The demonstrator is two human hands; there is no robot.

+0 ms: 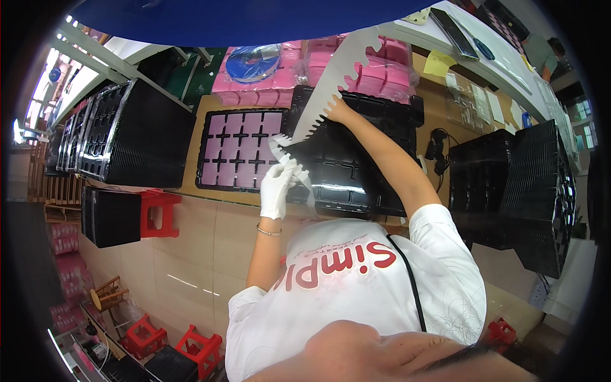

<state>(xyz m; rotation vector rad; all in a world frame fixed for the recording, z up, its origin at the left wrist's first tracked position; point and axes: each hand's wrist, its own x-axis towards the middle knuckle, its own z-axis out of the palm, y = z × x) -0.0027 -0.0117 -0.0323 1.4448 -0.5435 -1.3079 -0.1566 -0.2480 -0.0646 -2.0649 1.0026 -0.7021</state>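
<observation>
A long white strip with a notched, saw-like edge (328, 86) runs from the top of the view down to my left hand. My left hand (276, 188), in a white glove, pinches its lower part, and a narrow tail curls down beside the glove. My bare right hand (337, 110) reaches far over the table, partly behind the strip, its fingers mostly hidden. Beneath the hands are black plastic trays (334, 169) with moulded cells. Left of them lies a black tray with pink pieces in its cells (238, 143).
Pink foam stacks in plastic (258, 97) and a blue film roll (252, 63) lie at the back. Tall black tray stacks stand left (153, 137) and right (541, 184). A black cable (438, 149) lies to the right. Red stools (159, 213) stand on the floor.
</observation>
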